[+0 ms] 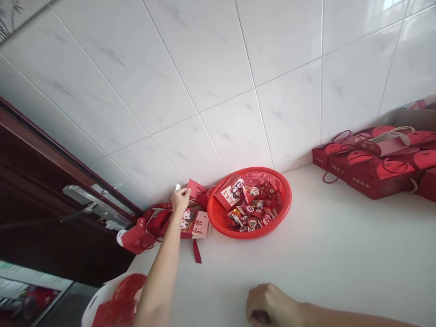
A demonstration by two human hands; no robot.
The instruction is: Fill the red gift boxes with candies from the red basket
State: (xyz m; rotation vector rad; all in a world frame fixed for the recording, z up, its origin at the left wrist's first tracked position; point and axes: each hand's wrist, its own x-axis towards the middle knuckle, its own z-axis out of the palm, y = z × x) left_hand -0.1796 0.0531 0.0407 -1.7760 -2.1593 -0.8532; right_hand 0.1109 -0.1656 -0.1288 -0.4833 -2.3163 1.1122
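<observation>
My left hand [180, 200] reaches to the far left of the counter, its fingers closed at the edge of a red paper piece [195, 188]. Whether that piece is loose or a box flap, I cannot tell. A small white bit shows beside the fingers. Just below lies a pink and red printed box [200, 225] with a cartoon figure. My right hand [269, 303] rests curled near the counter's front; something dark shows inside its fingers, too unclear to name. Between and beyond the hands sits a red plastic basket [286, 213] with wrapped sweets [257, 211] and a printed packet [230, 194].
Red gift boxes [368, 175] with cord handles stand at the right by the tiled wall [225, 91]. More red boxes [139, 236] crowd the left end. A red and white bag [116, 304] is at the lower left, near a dark door [44, 204] with a metal handle.
</observation>
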